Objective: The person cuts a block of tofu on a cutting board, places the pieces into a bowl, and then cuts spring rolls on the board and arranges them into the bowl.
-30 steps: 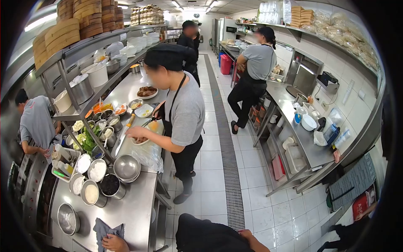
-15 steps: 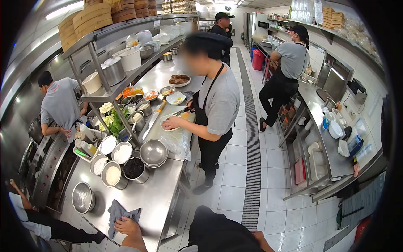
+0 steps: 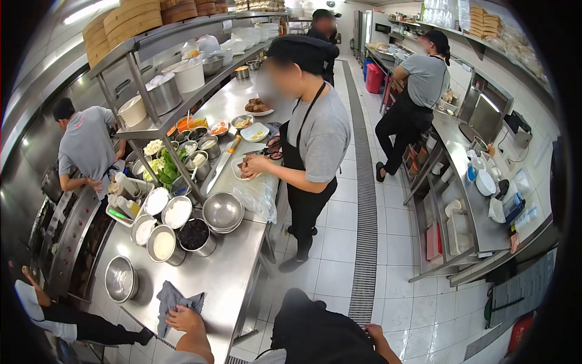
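In the head view, a dark grey cloth (image 3: pixel 176 297) lies crumpled on the steel table's near end. My left hand (image 3: pixel 184 319) presses on its lower part, fingers bent over the fabric and gripping it. Left of the cloth stands a steel bowl (image 3: pixel 121 279). Close to the dark clothing on my body is my right hand (image 3: pixel 374 332), low at the frame's bottom; its fingers are too small and partly hidden to tell whether they hold anything.
Steel containers of white food (image 3: pixel 163 246) and dark food (image 3: pixel 195 236) stand beyond the cloth, near stacked bowls (image 3: pixel 223 212). A co-worker (image 3: pixel 312 133) works over a white dish at the table's right side. A floor drain (image 3: pixel 365 242) runs along the aisle.
My left hand stays on the cloth, whose upper part has spread slightly. The near co-worker's hands have lifted and come together over the white dish. The view has shifted a little.
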`<state>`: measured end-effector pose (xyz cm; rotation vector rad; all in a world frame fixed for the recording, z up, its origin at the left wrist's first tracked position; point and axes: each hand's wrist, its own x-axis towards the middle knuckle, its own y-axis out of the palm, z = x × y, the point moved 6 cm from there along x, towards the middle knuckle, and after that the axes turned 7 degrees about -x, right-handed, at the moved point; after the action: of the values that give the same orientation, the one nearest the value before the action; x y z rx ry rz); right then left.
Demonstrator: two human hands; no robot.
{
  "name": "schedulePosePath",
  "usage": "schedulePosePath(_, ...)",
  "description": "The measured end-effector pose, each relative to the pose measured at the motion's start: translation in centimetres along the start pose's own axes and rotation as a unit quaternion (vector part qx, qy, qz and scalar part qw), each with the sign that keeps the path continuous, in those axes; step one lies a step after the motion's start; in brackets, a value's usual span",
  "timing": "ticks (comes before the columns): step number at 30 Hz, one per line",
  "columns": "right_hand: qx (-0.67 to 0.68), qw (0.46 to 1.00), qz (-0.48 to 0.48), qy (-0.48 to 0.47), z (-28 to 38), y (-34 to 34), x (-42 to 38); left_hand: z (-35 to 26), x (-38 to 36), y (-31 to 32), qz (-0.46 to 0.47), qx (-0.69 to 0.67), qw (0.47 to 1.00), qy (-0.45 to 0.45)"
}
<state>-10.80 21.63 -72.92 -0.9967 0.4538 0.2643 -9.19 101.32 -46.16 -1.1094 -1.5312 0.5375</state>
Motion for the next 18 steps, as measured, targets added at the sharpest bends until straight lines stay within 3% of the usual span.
schedulePosePath(1,0.253,0.956,0.007,0.149,0.9,-1.8,-0.5,0.0,0.2,0.2,-0.005,-0.002,1.000,0.004)
schedulePosePath(2,0.416,0.864,-0.041,0.280,3.1,-4.3,-1.7,-0.1,0.4,0.0,0.003,-0.005,1.000,-0.002)
schedulePosePath(5,0.348,0.919,-0.148,0.116,9.0,-12.9,1.8,-0.2,0.3,-0.3,0.020,-0.011,1.000,-0.016)
schedulePosePath(10,0.362,0.893,-0.209,-0.170,36.3,-33.6,-3.3,-1.2,0.1,-1.2,0.024,-0.019,1.000,0.003)
schedulePosePath(12,0.287,0.881,-0.200,-0.318,46.9,-39.3,-9.0,-1.1,0.6,-1.5,0.024,-0.065,0.997,0.024)
schedulePosePath(13,0.232,0.843,-0.198,-0.444,51.4,-41.3,-12.3,-1.2,0.9,-1.8,0.045,-0.082,0.995,0.035)
schedulePosePath(15,0.154,0.732,-0.196,-0.634,58.9,-43.4,-18.6,-1.8,0.1,-2.4,-0.076,-0.068,0.992,0.071)
schedulePosePath(16,0.130,0.677,-0.202,-0.695,61.8,-43.8,-21.3,-1.3,0.3,-1.8,-0.018,-0.078,0.996,0.037)
schedulePosePath(18,0.175,0.615,-0.082,-0.765,65.2,-44.8,-23.1,-1.6,0.3,-2.5,0.021,-0.066,0.998,0.005)
